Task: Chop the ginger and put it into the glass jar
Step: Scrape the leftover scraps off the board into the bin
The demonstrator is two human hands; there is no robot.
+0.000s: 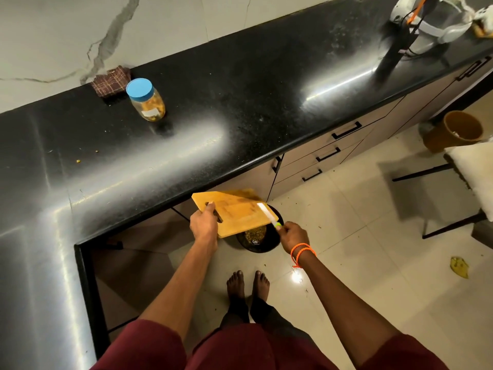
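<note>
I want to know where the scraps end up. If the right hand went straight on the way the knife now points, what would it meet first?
The right hand aims its knife up and left across the tilted cutting board, so it would probably meet the board's face first. The left hand holds that board over the dark bin. Depth is uncertain.

black stone counter [240, 108] runs in an l around me. on it: glass jar [146, 100] with a blue lid, upright near the wall, a folded checked cloth [110, 80] just behind it, a few crumbs [78, 161] at left, a white appliance [426, 25] far right. pale tiled floor [360, 263] carries a black bin [260, 236], brown bucket [453, 132], a yellow scrap [459, 267], my bare feet [248, 287].
</note>
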